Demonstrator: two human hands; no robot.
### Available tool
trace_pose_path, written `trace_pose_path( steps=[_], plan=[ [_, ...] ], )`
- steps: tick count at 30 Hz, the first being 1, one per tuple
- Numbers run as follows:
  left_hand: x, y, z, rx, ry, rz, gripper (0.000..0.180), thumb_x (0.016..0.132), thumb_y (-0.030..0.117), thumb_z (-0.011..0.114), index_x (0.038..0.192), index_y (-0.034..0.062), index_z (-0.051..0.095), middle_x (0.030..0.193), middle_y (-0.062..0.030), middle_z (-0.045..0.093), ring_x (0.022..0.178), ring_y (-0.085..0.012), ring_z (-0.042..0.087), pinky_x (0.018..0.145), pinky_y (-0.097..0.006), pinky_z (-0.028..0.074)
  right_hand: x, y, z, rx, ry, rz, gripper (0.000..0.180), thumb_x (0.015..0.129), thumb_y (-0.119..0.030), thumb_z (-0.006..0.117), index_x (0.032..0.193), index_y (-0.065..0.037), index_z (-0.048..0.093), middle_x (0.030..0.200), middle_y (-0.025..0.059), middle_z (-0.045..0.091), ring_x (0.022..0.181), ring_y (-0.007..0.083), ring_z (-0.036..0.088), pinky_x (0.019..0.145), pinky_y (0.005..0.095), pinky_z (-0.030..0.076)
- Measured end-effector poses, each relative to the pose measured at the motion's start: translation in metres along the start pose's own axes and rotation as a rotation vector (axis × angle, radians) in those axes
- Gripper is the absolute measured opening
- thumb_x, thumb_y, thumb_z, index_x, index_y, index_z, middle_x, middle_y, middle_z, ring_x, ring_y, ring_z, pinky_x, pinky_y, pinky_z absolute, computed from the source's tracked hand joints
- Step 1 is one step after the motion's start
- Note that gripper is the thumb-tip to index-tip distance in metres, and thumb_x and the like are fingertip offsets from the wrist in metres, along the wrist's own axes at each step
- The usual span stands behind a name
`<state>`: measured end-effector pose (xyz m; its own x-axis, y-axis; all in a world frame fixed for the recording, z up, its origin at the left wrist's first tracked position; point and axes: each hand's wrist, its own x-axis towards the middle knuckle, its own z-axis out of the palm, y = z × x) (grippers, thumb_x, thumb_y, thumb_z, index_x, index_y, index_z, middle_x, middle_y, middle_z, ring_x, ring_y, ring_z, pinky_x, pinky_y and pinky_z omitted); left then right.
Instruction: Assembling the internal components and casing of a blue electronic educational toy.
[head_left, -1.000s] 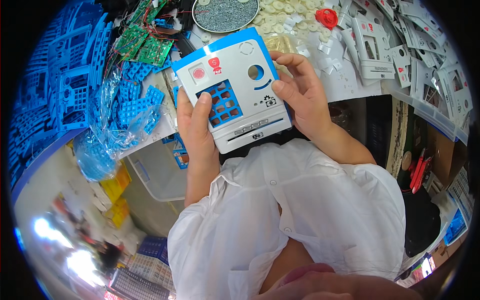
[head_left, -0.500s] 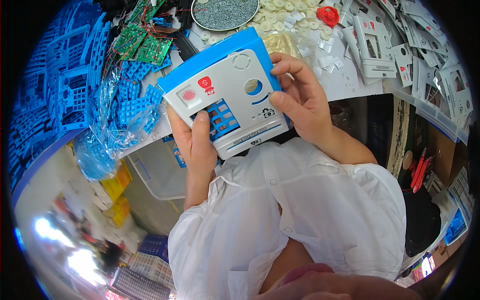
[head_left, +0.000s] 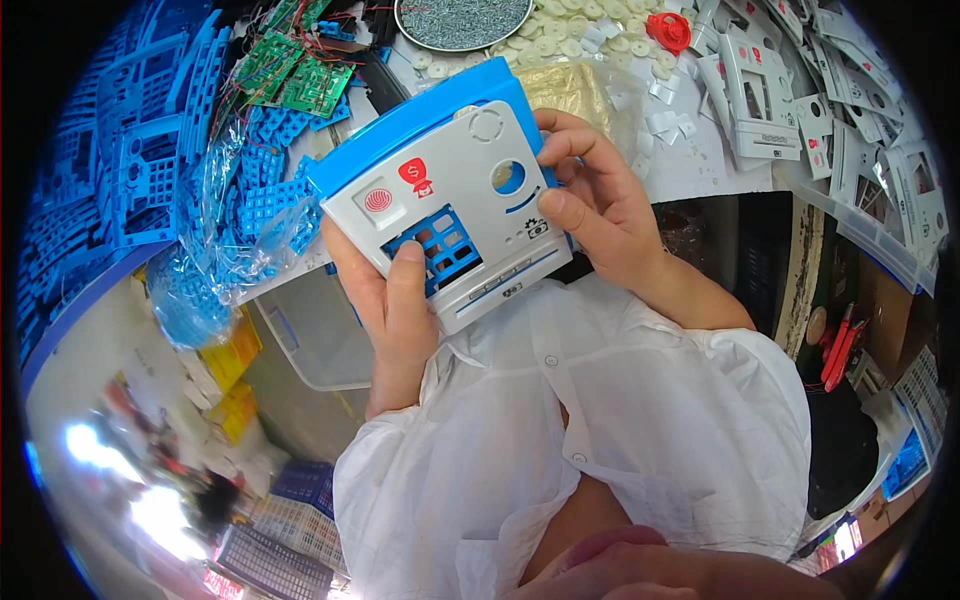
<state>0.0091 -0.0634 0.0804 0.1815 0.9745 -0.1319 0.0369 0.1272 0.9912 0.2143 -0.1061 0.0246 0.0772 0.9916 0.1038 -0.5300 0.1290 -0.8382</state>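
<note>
Between my hands, tilted above my chest, is a toy safe front panel: a white faceplate on a blue plastic frame. My left hand grips its lower left side, with the thumb over the rectangular keypad opening. A blue grid shows through that opening. My right hand holds the right edge, its thumb and curled fingers at the side by the round hole. The fingers of both hands behind the panel are partly hidden.
Blue plastic frames are piled at the left, beside green circuit boards with wires. A round tray of screws and pale discs lie at the back. White faceplates fill the right. A clear bin stands below the table.
The panel has shifted slightly down and left, turning a little in my hands. My left thumb has moved down a bit with it. Both hands keep their hold.
</note>
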Motion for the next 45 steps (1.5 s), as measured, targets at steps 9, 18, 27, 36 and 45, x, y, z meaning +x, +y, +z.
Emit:
trace_pose_path(
  steps=[9,18,27,36,45],
  plan=[
    [0.004,0.014,0.010,0.113,0.040,0.063,0.093,0.087,0.008,0.054,0.166,0.0019,0.007,0.143,-0.0182,0.049,0.116,-0.0200,0.057,0.099,-0.033,0.048,-0.002,0.002,0.000,-0.024,0.027,0.039,0.031,0.097,0.001,0.063,0.127,0.001,0.054,0.148,0.0146,0.038,0.138,0.0209,0.043,0.116,0.0363,0.036],
    [0.008,0.013,0.011,0.071,0.061,-0.003,0.086,0.088,0.001,0.051,0.165,0.0021,0.013,0.135,-0.0121,0.056,0.090,-0.0090,0.056,0.071,-0.020,0.047,-0.003,0.001,0.006,-0.026,0.069,0.023,0.037,0.096,0.005,0.062,0.131,-0.001,0.050,0.146,0.0129,0.037,0.133,0.0200,0.047,0.113,0.0345,0.039],
    [0.018,-0.007,-0.005,0.138,0.003,0.016,0.057,0.092,-0.002,0.059,0.147,-0.0042,0.045,0.122,-0.0106,0.066,0.102,-0.0151,0.065,0.090,-0.029,0.052,-0.005,-0.005,0.015,0.049,0.110,0.062,0.059,0.096,0.008,0.061,0.147,-0.002,0.034,0.139,0.0124,0.049,0.124,0.0193,0.056,0.107,0.0334,0.048],
    [0.029,-0.021,-0.023,-0.097,-0.111,-0.124,0.029,0.096,0.005,0.071,0.121,-0.0036,0.060,0.103,-0.0054,0.071,0.086,-0.0056,0.063,0.075,-0.022,0.050,0.009,-0.009,0.003,0.050,0.168,0.116,0.074,0.093,0.009,0.065,0.157,0.000,0.030,0.139,0.0136,0.051,0.127,0.0214,0.057,0.106,0.0355,0.052],
    [0.065,-0.024,-0.027,-0.175,-0.219,-0.010,0.055,0.105,0.041,0.051,0.137,-0.0036,0.052,0.123,-0.0150,0.061,0.107,-0.0210,0.062,0.086,-0.036,0.056,0.025,-0.039,-0.031,-0.384,-0.077,-0.336,0.056,0.090,0.006,0.071,0.142,0.001,0.051,0.130,0.0141,0.063,0.114,0.0215,0.063,0.096,0.0351,0.054]
  ],
)
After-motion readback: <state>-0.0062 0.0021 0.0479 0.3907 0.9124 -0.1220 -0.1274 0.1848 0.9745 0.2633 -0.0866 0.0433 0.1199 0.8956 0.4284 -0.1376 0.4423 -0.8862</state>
